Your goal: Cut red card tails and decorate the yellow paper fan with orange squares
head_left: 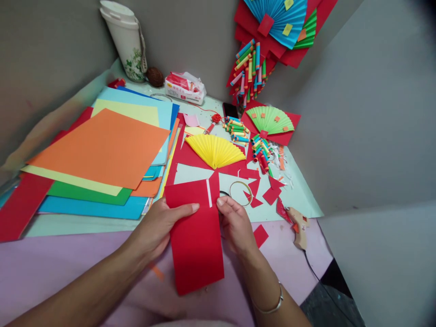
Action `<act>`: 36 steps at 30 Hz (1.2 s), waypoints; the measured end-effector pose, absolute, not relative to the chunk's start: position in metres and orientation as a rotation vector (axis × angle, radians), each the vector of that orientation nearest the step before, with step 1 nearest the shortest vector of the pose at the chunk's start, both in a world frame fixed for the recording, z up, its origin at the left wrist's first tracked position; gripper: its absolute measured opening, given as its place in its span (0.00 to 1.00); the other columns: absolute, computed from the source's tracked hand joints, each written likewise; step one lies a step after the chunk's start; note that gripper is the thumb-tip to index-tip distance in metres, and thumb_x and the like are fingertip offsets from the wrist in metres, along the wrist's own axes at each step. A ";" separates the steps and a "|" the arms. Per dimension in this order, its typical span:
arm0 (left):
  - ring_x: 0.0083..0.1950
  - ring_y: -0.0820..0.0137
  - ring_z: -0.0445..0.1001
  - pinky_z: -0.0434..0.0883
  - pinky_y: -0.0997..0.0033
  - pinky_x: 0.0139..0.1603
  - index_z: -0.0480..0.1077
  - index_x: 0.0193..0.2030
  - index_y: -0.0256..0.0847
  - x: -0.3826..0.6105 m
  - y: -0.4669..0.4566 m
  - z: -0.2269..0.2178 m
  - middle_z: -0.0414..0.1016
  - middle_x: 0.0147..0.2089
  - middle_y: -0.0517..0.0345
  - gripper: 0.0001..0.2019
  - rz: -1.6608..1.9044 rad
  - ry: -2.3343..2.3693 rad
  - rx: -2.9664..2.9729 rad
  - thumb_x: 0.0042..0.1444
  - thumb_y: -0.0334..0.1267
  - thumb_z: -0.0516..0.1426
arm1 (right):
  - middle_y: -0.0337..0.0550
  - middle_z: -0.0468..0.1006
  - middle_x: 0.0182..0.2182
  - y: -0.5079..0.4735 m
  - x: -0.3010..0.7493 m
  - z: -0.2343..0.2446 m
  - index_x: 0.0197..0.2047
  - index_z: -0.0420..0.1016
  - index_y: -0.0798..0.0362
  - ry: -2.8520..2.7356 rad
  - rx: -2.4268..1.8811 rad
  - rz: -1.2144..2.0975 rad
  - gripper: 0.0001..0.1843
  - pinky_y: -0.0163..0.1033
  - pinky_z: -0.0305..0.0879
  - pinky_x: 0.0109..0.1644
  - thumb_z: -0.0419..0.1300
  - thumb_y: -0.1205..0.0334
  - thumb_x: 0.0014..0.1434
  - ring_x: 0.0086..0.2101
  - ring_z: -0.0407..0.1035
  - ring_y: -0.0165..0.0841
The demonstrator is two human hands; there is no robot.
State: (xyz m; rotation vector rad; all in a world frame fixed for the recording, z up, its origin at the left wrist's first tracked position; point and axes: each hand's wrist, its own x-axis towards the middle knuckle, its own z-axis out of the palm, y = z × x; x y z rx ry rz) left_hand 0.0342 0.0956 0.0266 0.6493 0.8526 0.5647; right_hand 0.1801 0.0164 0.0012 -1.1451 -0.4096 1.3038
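Note:
A folded-looking sheet of red paper (197,250) is held up in front of me, tilted slightly. My left hand (163,222) grips its left side, thumb flat on the front and fingers behind. On the opposite edge, near the top, my right hand (236,222) pinches the paper between thumb and fingertips. A narrow white line runs down the paper's upper right part; I cannot tell whether it is a cut or a strip. Something dark and curved shows beside my right fingers, mostly hidden. Beyond the paper lies a pleated yellow paper fan (216,151).
Coloured paper sheets (102,147) are stacked at left. A tape roll (240,193), red scraps (271,195) and a corded glue gun (299,227) lie at right. Behind are a green fan (270,120), paper rolls (235,131), a tissue pack (185,88) and a cup (124,43).

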 end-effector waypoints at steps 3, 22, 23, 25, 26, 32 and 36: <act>0.42 0.52 0.83 0.81 0.58 0.40 0.75 0.54 0.39 0.034 0.096 0.027 0.84 0.47 0.44 0.24 0.531 0.812 0.635 0.47 0.29 0.67 | 0.37 0.77 0.28 0.017 0.180 0.003 0.33 0.76 0.51 -0.389 -1.063 1.325 0.10 0.36 0.67 0.36 0.66 0.54 0.59 0.29 0.69 0.31; 0.41 0.52 0.84 0.81 0.58 0.40 0.75 0.53 0.40 0.034 0.094 0.028 0.85 0.46 0.46 0.26 0.567 0.833 0.662 0.44 0.30 0.68 | 0.35 0.73 0.26 0.015 0.177 0.014 0.29 0.74 0.50 -0.653 -1.385 1.063 0.12 0.34 0.64 0.33 0.66 0.53 0.58 0.28 0.64 0.30; 0.42 0.52 0.84 0.81 0.59 0.40 0.75 0.53 0.41 0.034 0.094 0.029 0.84 0.46 0.46 0.26 0.555 0.824 0.657 0.44 0.30 0.69 | 0.34 0.73 0.25 0.015 0.177 0.013 0.29 0.73 0.50 -0.635 -1.381 1.068 0.12 0.34 0.64 0.33 0.66 0.53 0.58 0.27 0.64 0.30; 0.42 0.53 0.84 0.81 0.59 0.40 0.76 0.52 0.41 0.033 0.095 0.030 0.84 0.47 0.46 0.24 0.528 0.809 0.647 0.45 0.32 0.69 | 0.33 0.72 0.24 0.014 0.178 0.011 0.28 0.72 0.50 -0.587 -1.361 1.091 0.13 0.34 0.63 0.32 0.66 0.53 0.57 0.26 0.63 0.29; 0.42 0.53 0.84 0.81 0.59 0.40 0.77 0.51 0.41 0.033 0.095 0.030 0.84 0.46 0.46 0.23 0.516 0.805 0.643 0.46 0.33 0.69 | 0.33 0.72 0.24 0.014 0.178 0.010 0.27 0.71 0.50 -0.557 -1.345 1.110 0.13 0.34 0.63 0.31 0.67 0.53 0.57 0.25 0.63 0.29; 0.36 0.59 0.84 0.82 0.62 0.38 0.78 0.44 0.41 0.032 0.096 0.031 0.85 0.42 0.49 0.14 0.481 0.816 0.624 0.50 0.36 0.69 | 0.35 0.75 0.24 0.013 0.176 0.003 0.29 0.72 0.50 -0.402 -1.175 1.266 0.12 0.35 0.63 0.32 0.68 0.55 0.55 0.26 0.66 0.30; 0.36 0.60 0.84 0.82 0.62 0.39 0.78 0.43 0.41 0.033 0.097 0.028 0.85 0.42 0.50 0.13 0.480 0.841 0.614 0.49 0.36 0.69 | 0.34 0.76 0.24 0.015 0.172 0.000 0.28 0.71 0.50 -0.338 -1.111 1.302 0.12 0.35 0.64 0.33 0.69 0.56 0.55 0.25 0.66 0.29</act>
